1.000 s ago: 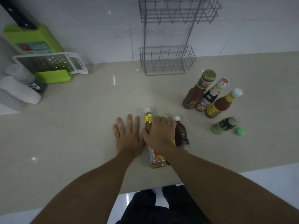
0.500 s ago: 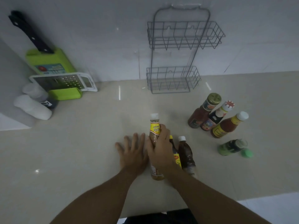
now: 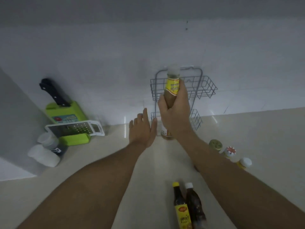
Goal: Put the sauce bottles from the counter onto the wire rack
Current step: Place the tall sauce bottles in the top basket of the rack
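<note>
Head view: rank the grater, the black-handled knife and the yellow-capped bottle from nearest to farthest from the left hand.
From the left hand:
1. Grater, to its left on the counter.
2. Yellow-capped bottle, near the bottom edge, toward the person.
3. Black-handled knife, far left, standing in the green block.

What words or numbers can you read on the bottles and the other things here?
"50": on the white patch near the bottom of the held bottle, partly cut off.
Yellow neck label on the held bottle: too blurred to read.
Yellow-capped bottle: red logo and script, too blurred.
Green knife holder: sticker print too small.
Dark jar: label unreadable.
</note>
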